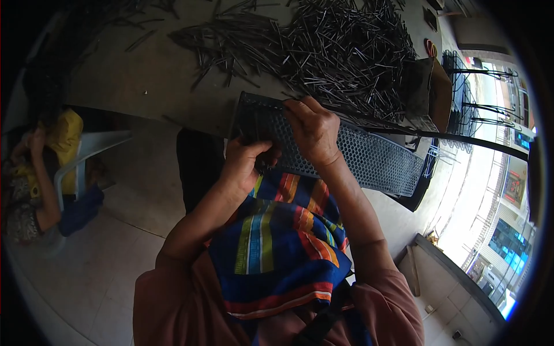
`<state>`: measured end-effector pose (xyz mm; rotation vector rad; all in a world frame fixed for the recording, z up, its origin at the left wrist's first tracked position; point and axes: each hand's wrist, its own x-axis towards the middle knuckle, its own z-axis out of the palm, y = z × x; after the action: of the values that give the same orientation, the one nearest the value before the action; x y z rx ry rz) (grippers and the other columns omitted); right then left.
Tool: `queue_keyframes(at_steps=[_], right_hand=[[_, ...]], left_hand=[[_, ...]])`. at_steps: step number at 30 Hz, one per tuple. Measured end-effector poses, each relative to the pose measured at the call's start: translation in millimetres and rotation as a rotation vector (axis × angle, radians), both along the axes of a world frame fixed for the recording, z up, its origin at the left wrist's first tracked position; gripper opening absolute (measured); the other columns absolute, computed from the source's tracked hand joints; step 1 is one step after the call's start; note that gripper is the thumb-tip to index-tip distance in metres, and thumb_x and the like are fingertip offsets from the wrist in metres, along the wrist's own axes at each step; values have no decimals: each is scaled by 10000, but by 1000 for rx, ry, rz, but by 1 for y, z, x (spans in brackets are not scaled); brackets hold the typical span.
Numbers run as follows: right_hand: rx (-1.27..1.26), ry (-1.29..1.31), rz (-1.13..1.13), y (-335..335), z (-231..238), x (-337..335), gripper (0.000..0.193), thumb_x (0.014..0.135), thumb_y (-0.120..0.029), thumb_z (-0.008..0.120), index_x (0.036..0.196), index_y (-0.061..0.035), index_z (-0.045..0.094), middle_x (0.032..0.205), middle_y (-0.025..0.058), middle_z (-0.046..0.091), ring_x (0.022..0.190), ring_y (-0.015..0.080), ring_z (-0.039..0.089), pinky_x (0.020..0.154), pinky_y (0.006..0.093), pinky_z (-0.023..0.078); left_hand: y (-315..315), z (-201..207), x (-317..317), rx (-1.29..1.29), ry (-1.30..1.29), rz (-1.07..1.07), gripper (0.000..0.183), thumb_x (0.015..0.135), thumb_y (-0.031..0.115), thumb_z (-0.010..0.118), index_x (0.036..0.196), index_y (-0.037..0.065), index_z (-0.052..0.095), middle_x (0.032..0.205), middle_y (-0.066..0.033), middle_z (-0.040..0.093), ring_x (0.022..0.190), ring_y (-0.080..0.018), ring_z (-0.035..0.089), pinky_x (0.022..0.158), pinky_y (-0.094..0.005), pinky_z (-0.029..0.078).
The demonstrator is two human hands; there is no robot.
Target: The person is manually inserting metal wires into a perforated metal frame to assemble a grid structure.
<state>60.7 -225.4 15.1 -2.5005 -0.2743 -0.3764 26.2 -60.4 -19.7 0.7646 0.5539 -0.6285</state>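
Note:
My left hand (245, 161) is closed around a bunch of dark thin sticks (262, 168), whose ends show below the curled fingers; the shadow there hides most of them. My right hand (314, 128) is over the tray's far edge, thumb and fingertips pinched together. Whatever may be in that pinch is too small and dark to make out. Under both hands a long grey perforated tray (378, 157) with many round holes slants down to the right. Beyond it spreads a big heap of loose black sticks (346, 55) on the table (173, 75).
A brown open box (434, 92) stands right of the heap. Black wire racks (461, 109) and a dark curved bar (461, 138) lie farther right. A striped cloth (283, 248) covers my lap. At far left another person (34, 190) sits near a grey chair (86, 155) and yellow cloth (66, 138).

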Motion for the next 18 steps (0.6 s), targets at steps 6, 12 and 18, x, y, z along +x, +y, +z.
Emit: queue_keyframes(at_steps=[6, 12, 18], right_hand=[[-184, 88, 82, -6, 0, 0, 228, 799, -84, 661, 1027, -90, 675, 788, 80, 625, 665, 277, 641, 551, 354, 493], [52, 176, 6, -13, -1, -14, 167, 798, -96, 673, 959, -53, 677, 789, 80, 636, 651, 220, 644, 546, 333, 489], [968, 828, -97, -16, -3, -32, 85, 816, -54, 668, 871, 11, 658, 693, 19, 618, 580, 89, 573, 500, 223, 421]], left_hand=[[-3, 3, 2, 5, 28, 13, 152, 820, -15, 619, 971, -1, 628, 827, -127, 676, 675, -208, 659, 559, -297, 510], [-2, 9, 2, -18, -21, -45, 159, 819, -5, 631, 977, -5, 640, 836, -120, 680, 690, -205, 668, 575, -295, 528], [-14, 15, -2, -51, -140, -151, 194, 841, 3, 620, 1034, 2, 642, 919, -111, 682, 740, -188, 671, 644, -308, 568]])
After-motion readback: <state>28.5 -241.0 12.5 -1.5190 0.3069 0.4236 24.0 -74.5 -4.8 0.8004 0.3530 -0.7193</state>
